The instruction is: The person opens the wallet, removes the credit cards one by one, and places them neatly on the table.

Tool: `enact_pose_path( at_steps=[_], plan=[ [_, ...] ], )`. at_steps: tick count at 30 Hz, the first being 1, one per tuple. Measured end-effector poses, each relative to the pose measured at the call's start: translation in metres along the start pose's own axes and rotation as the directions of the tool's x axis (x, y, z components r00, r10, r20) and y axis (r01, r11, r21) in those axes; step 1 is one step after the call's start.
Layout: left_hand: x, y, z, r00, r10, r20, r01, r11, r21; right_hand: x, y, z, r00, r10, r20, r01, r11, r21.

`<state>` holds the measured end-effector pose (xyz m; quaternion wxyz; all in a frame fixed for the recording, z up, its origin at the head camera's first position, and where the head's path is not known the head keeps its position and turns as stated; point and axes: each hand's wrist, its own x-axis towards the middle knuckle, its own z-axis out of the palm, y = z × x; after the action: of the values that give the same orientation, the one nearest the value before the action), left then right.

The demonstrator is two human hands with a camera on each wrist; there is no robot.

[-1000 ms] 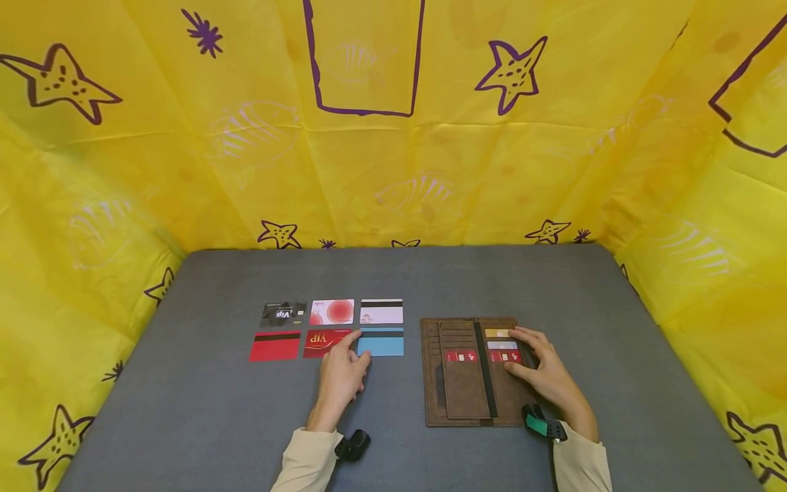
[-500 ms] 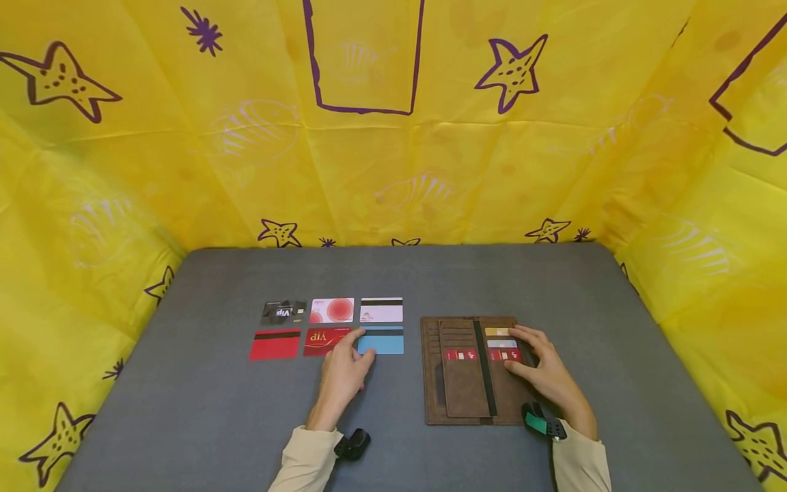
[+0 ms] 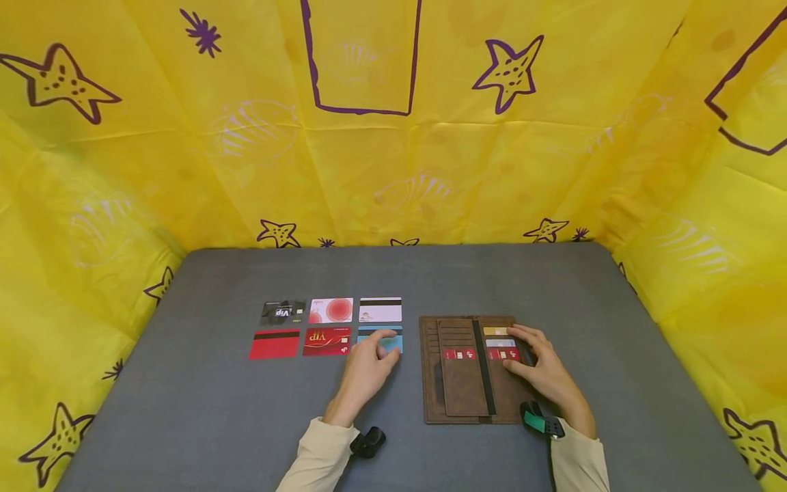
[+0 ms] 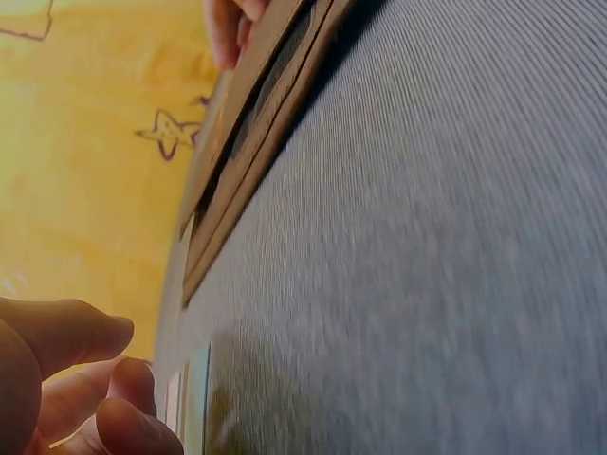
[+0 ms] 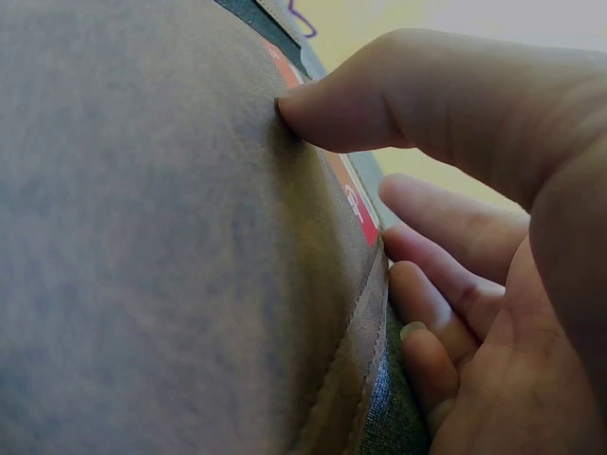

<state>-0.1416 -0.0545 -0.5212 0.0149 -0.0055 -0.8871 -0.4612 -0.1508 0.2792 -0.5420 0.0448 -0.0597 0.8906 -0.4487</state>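
Note:
My left hand (image 3: pixel 364 374) hovers over the blue card (image 3: pixel 363 338), which it partly covers. In the left wrist view the thumb (image 4: pixel 76 332) and curved fingers stand apart with nothing between them. A brown wallet (image 3: pixel 467 393) lies spread on the table to the right, with a black strap across it. My right hand (image 3: pixel 552 372) holds the wallet's right edge: the thumb (image 5: pixel 351 109) presses the leather by a red card (image 5: pixel 358 210), and the other fingers lie along the outer edge. Gold (image 3: pixel 496 331), pale (image 3: pixel 501 344) and red cards show in its slots.
Left of the blue card lie a red VIP card (image 3: pixel 326 342) and a plain red card (image 3: pixel 274 345). Behind them are a black VIP card (image 3: pixel 283 313), a pink card (image 3: pixel 330 310) and a white striped card (image 3: pixel 380 311). Yellow cloth (image 3: pixel 393 171) surrounds the grey table (image 3: pixel 203 383).
My left hand has moved right, from beside the red VIP card to over the blue card, uncovering the red VIP card. The right hand and wallet stay as they were.

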Motion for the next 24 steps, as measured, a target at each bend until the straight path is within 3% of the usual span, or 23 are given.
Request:
enact_pose_path(
  at_steps=[11,17,24],
  plan=[
    [0.003,0.021,0.017,0.994,0.065,0.086,-0.063,0.998,-0.032,0.0,0.0,0.0,1.0,-0.013,-0.01,0.013,1.0,0.001],
    [0.004,0.029,0.028,0.991,0.068,0.111,-0.067,0.998,-0.01,-0.001,-0.001,-0.001,1.0,-0.002,-0.002,0.002,1.0,-0.003],
    [0.007,0.036,0.04,0.984,0.111,0.136,-0.116,0.993,0.03,0.0,-0.001,-0.001,1.0,0.003,-0.001,-0.003,1.0,-0.007]
  ],
)
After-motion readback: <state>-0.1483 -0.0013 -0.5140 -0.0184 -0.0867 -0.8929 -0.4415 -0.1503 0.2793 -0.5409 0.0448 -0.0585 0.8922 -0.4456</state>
